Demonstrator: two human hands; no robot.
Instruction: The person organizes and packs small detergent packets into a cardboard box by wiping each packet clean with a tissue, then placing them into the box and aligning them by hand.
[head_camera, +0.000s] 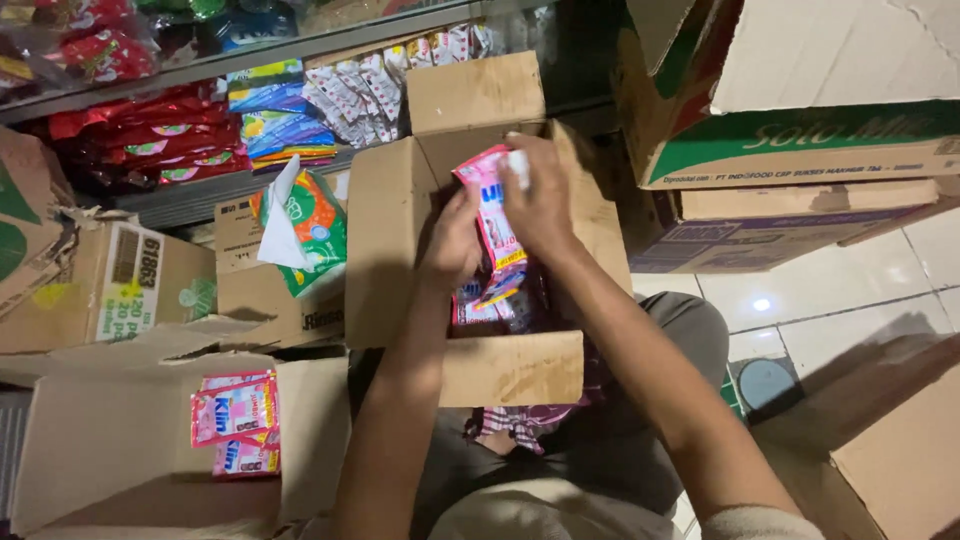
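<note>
An open brown cardboard box (392, 215) sits in front of me, holding pink and blue sachet strips. My right hand (543, 200) grips the top of a pink sachet strip (492, 215) and lifts it out of the box. My left hand (452, 245) holds the same strip lower down, at its left side. More sachets (480, 308) lie in the bottom of the box, partly hidden by my hands.
A second open box (120, 450) at lower left holds pink sachets (238, 420). A green and orange packet (305, 232) stands in another box to the left. Stacked cartons (800, 140) fill the upper right. Shelves with red packets (150, 135) run along the back. Tiled floor (830, 300) shows at right.
</note>
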